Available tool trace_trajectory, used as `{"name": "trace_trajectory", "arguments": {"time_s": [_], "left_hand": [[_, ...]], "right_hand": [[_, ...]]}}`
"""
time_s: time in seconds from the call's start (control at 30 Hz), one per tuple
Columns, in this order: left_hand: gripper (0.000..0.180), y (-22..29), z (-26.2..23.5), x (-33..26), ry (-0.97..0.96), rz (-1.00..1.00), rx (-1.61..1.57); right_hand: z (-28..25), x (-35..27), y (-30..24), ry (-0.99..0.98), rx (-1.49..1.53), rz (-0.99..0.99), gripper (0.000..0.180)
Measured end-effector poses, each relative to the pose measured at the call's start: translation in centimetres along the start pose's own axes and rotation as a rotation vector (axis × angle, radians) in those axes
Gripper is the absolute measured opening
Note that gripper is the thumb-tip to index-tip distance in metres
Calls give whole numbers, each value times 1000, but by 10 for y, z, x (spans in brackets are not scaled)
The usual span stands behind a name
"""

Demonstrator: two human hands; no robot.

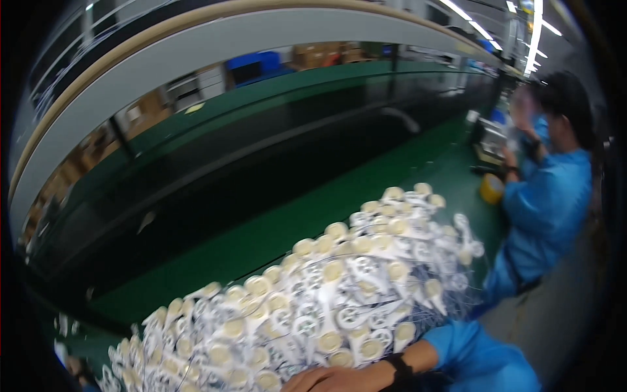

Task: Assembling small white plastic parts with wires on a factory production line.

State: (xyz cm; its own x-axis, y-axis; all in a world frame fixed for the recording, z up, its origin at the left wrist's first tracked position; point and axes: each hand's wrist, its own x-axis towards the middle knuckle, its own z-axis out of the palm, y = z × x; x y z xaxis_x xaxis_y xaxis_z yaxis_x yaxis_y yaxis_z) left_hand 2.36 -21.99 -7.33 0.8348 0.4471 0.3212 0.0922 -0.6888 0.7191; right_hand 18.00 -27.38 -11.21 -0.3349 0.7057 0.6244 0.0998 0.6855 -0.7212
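Observation:
A wide heap of white plastic parts (333, 271) spreads over the green bench. Many are teardrop-shaped with a round cream disc; others have a spoked, wheel-like round end. Thin wires or strands run among them. My right hand (330, 379) rests at the heap's near edge, its back turned up and a dark band on the wrist. The lower edge of the picture cuts off its fingers, so I cannot make out whether they hold a part. My left hand is out of sight.
A dark conveyor-like strip (261, 157) runs along the green bench (444, 153) beyond the heap. To the right, a person in blue (548, 196) works near a yellow tape roll (491, 188). A pale overhead rail (261, 29) arches across. Part of another person's arm (80, 374) shows lower left.

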Motion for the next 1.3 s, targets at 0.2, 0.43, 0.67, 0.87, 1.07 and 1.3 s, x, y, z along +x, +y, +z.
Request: {"name": "trace_trajectory", "arguments": {"time_s": [0.2, 0.43, 0.67, 0.87, 1.07, 1.3], "left_hand": [[44, -4, 9, 8, -66, 24, -70], [42, -3, 8, 7, -78, 15, -40], [45, -6, 11, 3, -69, 4, -49], [46, -6, 9, 3, -72, -3, -55], [46, -7, 9, 3, -71, -4, -39], [46, -5, 8, 2, -68, 16, -36]], "right_hand": [[8, -17, 16, 77, -3, -11, 20], [9, -15, 15, 88, 4, -44, 20], [12, -18, 18, 89, -17, -77, 17], [12, -17, 18, 70, 23, -63, 17], [28, -26, 40, 18, -68, -50, 20], [25, -24, 31, 17, -35, -40, 20]]}}
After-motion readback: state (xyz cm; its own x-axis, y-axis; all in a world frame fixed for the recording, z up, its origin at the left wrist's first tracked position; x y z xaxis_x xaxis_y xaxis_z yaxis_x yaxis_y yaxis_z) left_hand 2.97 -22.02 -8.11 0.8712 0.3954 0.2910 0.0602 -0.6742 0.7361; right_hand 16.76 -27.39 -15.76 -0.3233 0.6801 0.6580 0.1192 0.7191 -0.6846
